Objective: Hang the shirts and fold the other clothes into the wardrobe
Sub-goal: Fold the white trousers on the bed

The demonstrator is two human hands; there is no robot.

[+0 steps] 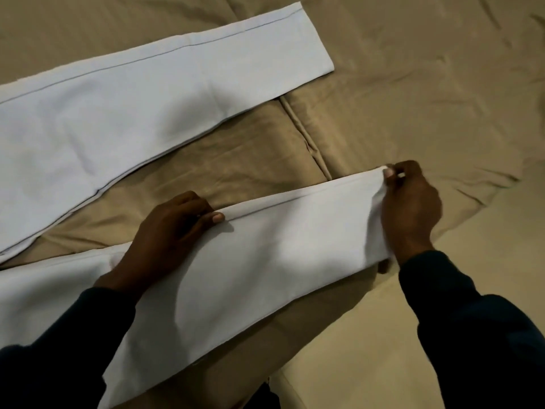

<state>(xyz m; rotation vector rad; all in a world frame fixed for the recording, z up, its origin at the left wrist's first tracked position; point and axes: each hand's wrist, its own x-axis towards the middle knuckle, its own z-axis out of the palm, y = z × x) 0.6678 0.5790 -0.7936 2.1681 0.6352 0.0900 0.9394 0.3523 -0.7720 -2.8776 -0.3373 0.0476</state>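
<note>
On tan bedding [413, 84], smooth white trousers [132, 119]

Text on trousers [141, 113]: none legible.
Labels, brands: none seen.
Numbers, signs: none.
Bed sheet [427, 84]: plain, no print.

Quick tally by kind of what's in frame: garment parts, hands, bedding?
White trouser legs: 2, the far leg lying flat, the near leg being handled
Hands: 2, the left hand gripping the near leg's upper edge, the right hand pinching its hem end
Tan bedsheet: 1
Dark sleeves: 2, left sleeve, right sleeve
Total: 7
</note>
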